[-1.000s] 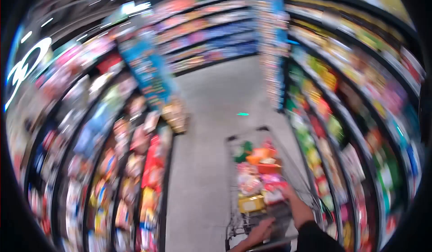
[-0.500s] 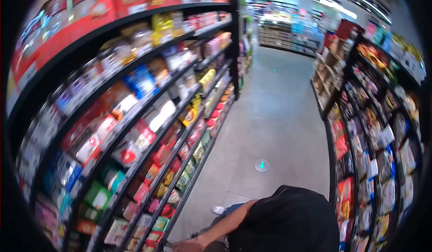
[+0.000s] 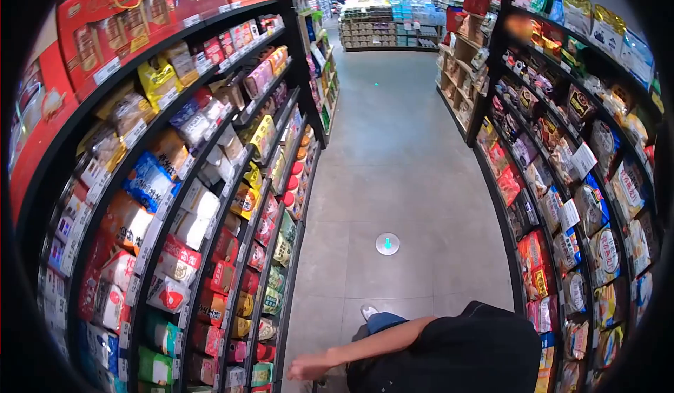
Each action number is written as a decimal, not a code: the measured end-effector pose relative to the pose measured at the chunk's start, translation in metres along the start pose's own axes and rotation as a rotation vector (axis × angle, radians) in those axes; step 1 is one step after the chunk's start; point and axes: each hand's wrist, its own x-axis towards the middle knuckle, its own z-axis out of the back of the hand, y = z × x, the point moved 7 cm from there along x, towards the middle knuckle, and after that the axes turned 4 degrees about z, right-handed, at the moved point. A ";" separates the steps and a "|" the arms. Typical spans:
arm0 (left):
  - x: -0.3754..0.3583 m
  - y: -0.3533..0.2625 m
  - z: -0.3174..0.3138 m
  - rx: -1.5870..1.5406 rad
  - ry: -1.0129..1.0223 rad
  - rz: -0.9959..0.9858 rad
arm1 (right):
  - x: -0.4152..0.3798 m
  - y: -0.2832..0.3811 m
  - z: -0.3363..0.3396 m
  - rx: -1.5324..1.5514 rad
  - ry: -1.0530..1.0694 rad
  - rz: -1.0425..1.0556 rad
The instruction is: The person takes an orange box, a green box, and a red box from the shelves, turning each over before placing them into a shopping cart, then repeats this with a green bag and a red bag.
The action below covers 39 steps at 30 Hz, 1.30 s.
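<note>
Left hand near bottom shelf

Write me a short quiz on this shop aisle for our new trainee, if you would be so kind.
1. True or false: a round floor sticker with an arrow lies on the aisle floor between the two shelf rows.
2. The hand at the bottom edge is nearest to: A) the lowest left shelves; B) the right-hand shelves; C) the display at the far end.
3. What colour are the large gift boxes on the top left shelf?
Key: 1 true; 2 A; 3 red.
</note>
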 end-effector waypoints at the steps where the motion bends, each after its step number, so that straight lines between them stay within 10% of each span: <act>1: 0.003 -0.002 -0.002 0.007 0.013 -0.001 | -0.011 -0.007 0.023 0.093 -0.102 -0.070; 12: 0.043 -0.007 -0.001 0.088 0.046 0.044 | -0.033 -0.064 0.071 0.375 -0.491 -0.135; 33: 0.083 -0.067 -0.079 0.300 -0.299 0.409 | -0.004 -0.217 0.159 0.423 0.027 -0.076; 39: 0.219 -0.114 -0.200 0.256 -0.026 0.204 | -0.030 -0.312 0.234 0.322 -0.102 -0.095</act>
